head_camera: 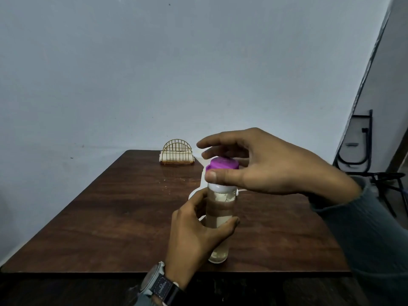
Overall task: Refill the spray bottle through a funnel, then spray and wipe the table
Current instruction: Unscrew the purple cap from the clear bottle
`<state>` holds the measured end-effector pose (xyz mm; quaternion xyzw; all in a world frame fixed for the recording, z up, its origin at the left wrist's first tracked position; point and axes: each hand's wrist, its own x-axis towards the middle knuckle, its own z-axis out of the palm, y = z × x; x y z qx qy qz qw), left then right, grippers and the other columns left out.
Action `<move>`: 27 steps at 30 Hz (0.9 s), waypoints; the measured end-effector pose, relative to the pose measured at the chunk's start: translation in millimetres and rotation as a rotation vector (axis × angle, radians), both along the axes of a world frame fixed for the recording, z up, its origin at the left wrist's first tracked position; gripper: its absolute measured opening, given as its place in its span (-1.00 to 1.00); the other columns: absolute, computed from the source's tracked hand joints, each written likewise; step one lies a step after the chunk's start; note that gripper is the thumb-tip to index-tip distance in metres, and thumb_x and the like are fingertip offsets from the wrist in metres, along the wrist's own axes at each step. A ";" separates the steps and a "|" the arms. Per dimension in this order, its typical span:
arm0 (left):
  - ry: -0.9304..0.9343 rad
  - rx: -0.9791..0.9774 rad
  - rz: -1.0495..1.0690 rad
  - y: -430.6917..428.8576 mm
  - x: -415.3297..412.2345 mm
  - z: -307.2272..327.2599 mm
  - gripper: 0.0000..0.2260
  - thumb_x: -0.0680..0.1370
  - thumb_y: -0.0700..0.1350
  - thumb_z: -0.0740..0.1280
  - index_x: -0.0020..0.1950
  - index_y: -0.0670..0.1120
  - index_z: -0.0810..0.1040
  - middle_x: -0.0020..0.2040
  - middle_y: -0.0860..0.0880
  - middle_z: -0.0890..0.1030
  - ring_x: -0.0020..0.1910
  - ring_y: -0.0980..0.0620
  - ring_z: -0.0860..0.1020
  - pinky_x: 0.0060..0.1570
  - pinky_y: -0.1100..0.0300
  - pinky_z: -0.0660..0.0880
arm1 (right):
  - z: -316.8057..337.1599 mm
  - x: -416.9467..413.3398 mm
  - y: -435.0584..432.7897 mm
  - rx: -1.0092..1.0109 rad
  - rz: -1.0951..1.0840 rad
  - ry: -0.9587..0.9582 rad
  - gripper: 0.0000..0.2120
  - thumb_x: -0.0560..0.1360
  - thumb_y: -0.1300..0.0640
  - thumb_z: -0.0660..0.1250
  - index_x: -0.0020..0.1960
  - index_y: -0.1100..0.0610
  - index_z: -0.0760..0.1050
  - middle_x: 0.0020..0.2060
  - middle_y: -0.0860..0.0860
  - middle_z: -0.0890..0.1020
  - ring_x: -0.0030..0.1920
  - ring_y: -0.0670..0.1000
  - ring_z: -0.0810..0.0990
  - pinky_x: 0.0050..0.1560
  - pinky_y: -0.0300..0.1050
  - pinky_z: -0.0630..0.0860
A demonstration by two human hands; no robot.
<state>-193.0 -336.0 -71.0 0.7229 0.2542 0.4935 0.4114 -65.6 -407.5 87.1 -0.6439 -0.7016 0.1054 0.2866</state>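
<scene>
A tall clear bottle (219, 208) with a white collar and a purple cap (223, 163) stands on the dark wooden table (110, 217), near its front edge. My left hand (194, 235) is wrapped around the bottle's body. My right hand (262, 164) reaches in from the right, its thumb and fingers pinching the purple cap from above. Pale liquid shows in the bottle's lower part. A white object (202, 180) lies behind the bottle, mostly hidden by it and my hands; I cannot tell what it is.
A gold wire napkin holder (177, 153) with white napkins stands at the table's far edge against the wall. A folded black chair (359, 146) leans at the right beyond the table. Small crumbs dot the tabletop (167, 186).
</scene>
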 end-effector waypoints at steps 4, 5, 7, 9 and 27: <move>-0.003 -0.016 -0.008 1.6 0.2 -1.1 -0.57 0.32 -0.16 0.67 0.11 0.10 0.66 -0.06 0.14 0.75 -0.06 0.20 0.71 -0.13 0.31 0.60 | -3.6 -9.2 2.7 0.214 -0.259 -0.289 -0.60 0.45 -0.39 0.37 0.07 -0.15 0.73 -0.06 -0.22 0.74 -0.09 -0.24 0.63 -0.14 -0.41 0.48; -0.003 -0.017 -0.010 1.9 0.0 -1.5 -0.57 0.32 -0.16 0.67 0.11 0.10 0.66 -0.06 0.14 0.75 -0.05 0.19 0.72 -0.13 0.29 0.61 | -3.9 -11.0 2.5 0.219 -0.249 -0.293 -0.68 0.48 -0.32 0.39 0.02 -0.14 0.74 -0.08 -0.21 0.74 -0.12 -0.23 0.62 -0.18 -0.39 0.50; -0.001 -0.015 -0.008 1.7 -0.4 -1.7 -0.57 0.32 -0.15 0.67 0.11 0.09 0.66 -0.05 0.13 0.75 -0.04 0.18 0.72 -0.12 0.25 0.63 | -1.6 -11.3 0.8 0.158 -0.224 -0.215 -0.85 0.48 -0.18 0.44 -0.02 -0.20 0.74 -0.12 -0.25 0.74 -0.09 -0.27 0.65 -0.09 -0.24 0.62; 0.005 -0.006 0.003 1.3 -0.3 -2.0 -0.57 0.31 -0.14 0.67 0.11 0.10 0.66 -0.05 0.14 0.75 -0.04 0.18 0.72 -0.10 0.22 0.65 | 1.8 -7.7 -0.9 0.077 -0.193 -0.143 -0.79 0.43 -0.03 0.43 0.01 -0.26 0.71 -0.11 -0.30 0.73 -0.03 -0.30 0.67 0.06 -0.09 0.67; -0.002 -0.034 -0.032 2.6 -0.3 -1.7 -0.61 0.33 -0.15 0.67 0.10 0.06 0.68 -0.05 0.11 0.76 -0.04 0.16 0.72 -0.10 0.24 0.63 | -1.2 -6.0 -1.0 0.070 -0.129 -0.180 -0.78 0.57 -0.01 0.42 0.16 -0.26 0.65 0.04 -0.29 0.66 0.10 -0.23 0.62 0.15 -0.05 0.64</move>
